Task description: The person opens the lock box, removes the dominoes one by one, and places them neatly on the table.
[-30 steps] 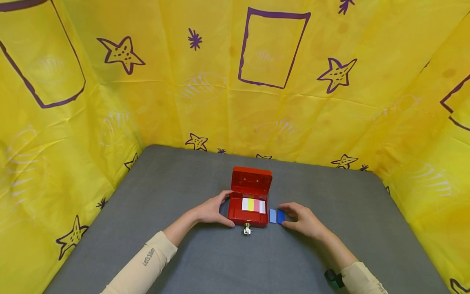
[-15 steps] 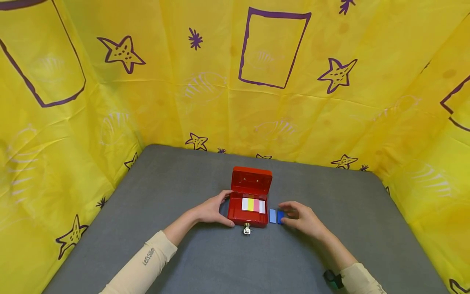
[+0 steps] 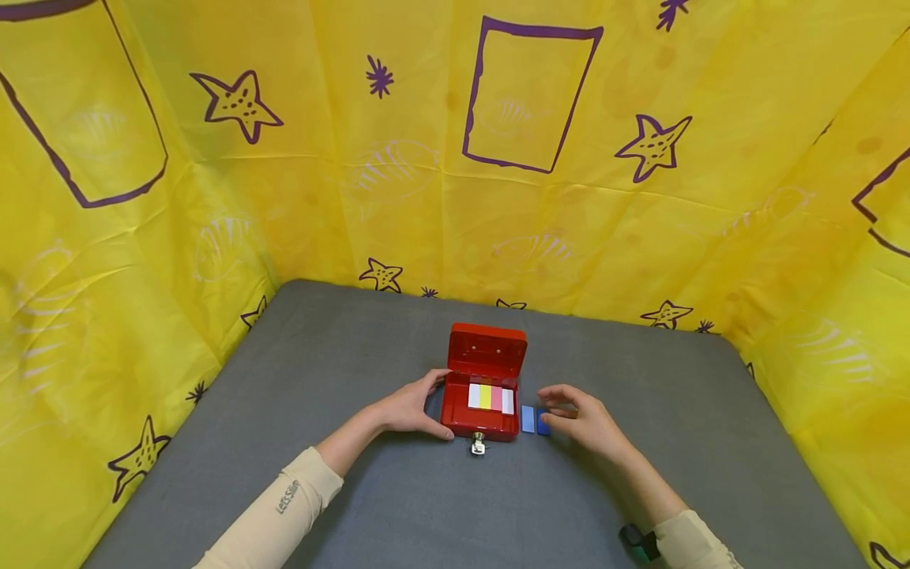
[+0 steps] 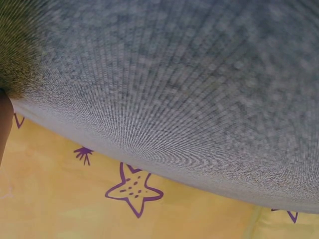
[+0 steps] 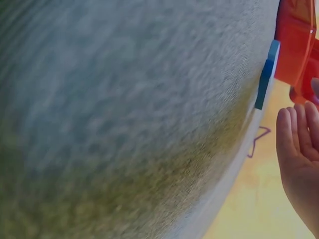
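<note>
A red metal cash box stands with its lid raised. My left hand grips its left side, thumb at the front corner and fingertips at the back corner. Inside, a row of flat rectangular blocks shows white, yellow, pink and white. Right of the box lie a light blue block and a dark blue block, side by side. My right hand hovers over the dark blue block, its thumb partly covering it. In the right wrist view, the right hand's fingers show apart from both blue blocks.
A key with a tag sits at the lock on the box's front. The grey tabletop runs back to a yellow cloth backdrop with purple drawings. In the left wrist view mostly the tabletop shows.
My right hand has come away from around the dark blue block, rising and shifting slightly left over it. The left hand and the box have stayed in place.
</note>
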A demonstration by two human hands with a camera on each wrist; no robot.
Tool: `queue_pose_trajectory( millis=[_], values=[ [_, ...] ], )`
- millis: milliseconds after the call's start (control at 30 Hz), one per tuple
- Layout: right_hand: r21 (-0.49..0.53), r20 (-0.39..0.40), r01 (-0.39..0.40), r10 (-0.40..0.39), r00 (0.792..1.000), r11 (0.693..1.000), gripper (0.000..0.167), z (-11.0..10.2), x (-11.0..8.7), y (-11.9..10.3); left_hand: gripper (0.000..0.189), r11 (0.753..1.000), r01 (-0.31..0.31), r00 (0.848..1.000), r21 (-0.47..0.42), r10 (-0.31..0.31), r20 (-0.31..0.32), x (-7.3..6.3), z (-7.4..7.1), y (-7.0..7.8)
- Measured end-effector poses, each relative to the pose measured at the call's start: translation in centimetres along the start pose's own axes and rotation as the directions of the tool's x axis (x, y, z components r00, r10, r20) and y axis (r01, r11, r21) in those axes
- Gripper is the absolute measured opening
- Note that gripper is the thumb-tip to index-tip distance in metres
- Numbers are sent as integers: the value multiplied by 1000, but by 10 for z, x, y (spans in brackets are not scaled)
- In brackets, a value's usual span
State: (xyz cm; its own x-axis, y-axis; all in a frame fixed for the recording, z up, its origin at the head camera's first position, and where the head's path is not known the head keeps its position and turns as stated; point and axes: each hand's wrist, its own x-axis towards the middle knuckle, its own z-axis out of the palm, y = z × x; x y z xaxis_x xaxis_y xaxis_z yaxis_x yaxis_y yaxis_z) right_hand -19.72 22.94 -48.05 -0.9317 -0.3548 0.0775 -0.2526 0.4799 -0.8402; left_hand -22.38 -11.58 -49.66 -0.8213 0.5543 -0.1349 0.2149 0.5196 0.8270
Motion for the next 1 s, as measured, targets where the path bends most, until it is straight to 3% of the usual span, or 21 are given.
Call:
queue_pose_trajectory(
  millis=[333, 667, 1000],
  values=[
    [21, -16, -57, 57, 998, 998, 37, 5, 5, -12, 101, 1000, -13, 1000, -8, 13, -3, -1, 0, -1],
    [55, -17, -25, 25, 1000, 998, 37, 15, 14, -22, 101, 1000, 2, 1000, -7, -2, -2, -1, 0, -1],
    [102, 25, 22, -25, 999, 995, 37, 22, 18, -46, 101, 1000, 12, 1000, 2, -12, -4, -1, 0, -2]
  ],
)
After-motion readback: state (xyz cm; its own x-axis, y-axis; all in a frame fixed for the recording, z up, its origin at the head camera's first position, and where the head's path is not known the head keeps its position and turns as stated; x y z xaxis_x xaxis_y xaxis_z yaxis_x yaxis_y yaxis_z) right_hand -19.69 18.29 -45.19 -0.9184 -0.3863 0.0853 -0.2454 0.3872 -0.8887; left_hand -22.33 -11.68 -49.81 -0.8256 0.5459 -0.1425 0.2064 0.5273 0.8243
